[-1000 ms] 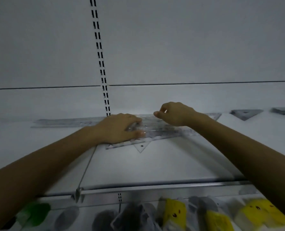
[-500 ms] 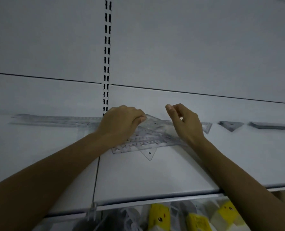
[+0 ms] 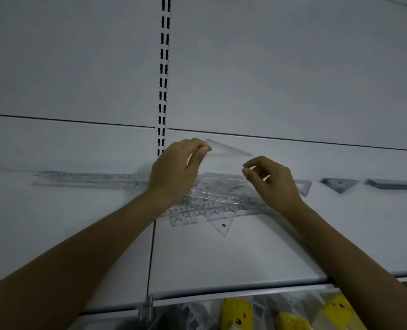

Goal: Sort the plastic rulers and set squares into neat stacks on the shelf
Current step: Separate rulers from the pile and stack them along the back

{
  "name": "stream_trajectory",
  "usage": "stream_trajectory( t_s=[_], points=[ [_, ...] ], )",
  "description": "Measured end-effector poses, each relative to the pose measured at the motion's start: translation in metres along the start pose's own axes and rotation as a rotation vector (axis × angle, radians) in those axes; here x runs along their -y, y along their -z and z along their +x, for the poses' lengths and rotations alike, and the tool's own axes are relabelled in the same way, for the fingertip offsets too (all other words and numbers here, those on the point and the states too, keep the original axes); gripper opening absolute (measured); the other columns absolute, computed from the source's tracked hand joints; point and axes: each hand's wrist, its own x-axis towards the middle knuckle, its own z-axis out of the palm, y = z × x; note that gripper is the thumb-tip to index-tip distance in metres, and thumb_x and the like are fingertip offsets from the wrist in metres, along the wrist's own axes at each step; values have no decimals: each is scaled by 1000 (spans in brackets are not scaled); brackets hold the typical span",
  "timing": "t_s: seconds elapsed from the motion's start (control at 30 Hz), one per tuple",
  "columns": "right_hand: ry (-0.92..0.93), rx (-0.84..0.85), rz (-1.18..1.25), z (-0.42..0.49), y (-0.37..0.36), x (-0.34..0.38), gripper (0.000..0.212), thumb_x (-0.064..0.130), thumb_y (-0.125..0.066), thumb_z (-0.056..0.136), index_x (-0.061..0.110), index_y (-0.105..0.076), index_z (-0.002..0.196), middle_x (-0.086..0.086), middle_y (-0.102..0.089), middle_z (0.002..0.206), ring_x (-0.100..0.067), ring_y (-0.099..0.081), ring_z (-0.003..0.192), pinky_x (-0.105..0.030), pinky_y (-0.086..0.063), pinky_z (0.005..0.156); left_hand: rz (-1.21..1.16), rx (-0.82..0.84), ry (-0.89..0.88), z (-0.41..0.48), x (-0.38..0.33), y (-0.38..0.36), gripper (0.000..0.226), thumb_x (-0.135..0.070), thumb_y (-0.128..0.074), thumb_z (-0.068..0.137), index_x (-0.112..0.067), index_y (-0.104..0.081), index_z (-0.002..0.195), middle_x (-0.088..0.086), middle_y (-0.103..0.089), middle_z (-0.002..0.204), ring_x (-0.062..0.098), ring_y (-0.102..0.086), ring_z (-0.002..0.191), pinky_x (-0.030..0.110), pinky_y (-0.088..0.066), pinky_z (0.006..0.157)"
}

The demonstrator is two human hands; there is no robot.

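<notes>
On the white shelf (image 3: 221, 258) lies a jumbled pile of clear rulers and set squares (image 3: 212, 203). My left hand (image 3: 176, 172) pinches a corner of a clear set square (image 3: 226, 148) and holds it tilted above the pile. Just right of it, my right hand (image 3: 273, 182) hovers over the pile with its thumb and fingers curled near the set square's right corner. Whether those fingers touch the set square is unclear. Clear long rulers (image 3: 90, 179) lie in a row to the left, along the back wall.
To the right sit a small set square (image 3: 339, 184) and a flat stack (image 3: 395, 183) along the shelf's back. A slotted upright (image 3: 163, 67) runs up the back wall. Yellow packaged goods (image 3: 238, 313) hang below the shelf's front edge.
My left hand has lifted one clear set square up off the pile. My right hand has risen from the pile and curled its fingers.
</notes>
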Motion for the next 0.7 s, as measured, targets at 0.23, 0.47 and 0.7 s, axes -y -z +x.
stream_trajectory(
  t_s=[0.23, 0.47, 0.7],
  points=[
    [-30, 431, -10, -5, 0, 6, 26, 46, -74, 72, 28, -69, 92, 13, -66, 93, 0, -58, 87, -18, -43, 74, -37, -23, 48, 0, -5, 3, 32, -44, -29, 96, -24, -52, 87, -2, -57, 52, 17, -56, 43, 29, -46, 48],
    [30, 379, 50, -3, -3, 11, 15, 28, -73, 79, 18, -61, 81, 2, -66, 81, -10, -60, 76, -18, -46, 67, 49, 29, 60, -2, 1, -3, 24, -28, -30, 101, -19, -53, 102, -4, -63, 65, 5, -51, 47, 27, -42, 51],
    [166, 196, 60, 4, 8, 28, 10, 25, -64, 88, 21, -65, 97, 5, -65, 72, -11, -60, 65, -30, -51, 65, 72, -24, 55, 0, 1, 0, 31, -39, -32, 99, -20, -54, 88, 1, -58, 56, 19, -55, 47, 39, -51, 51]
  ],
)
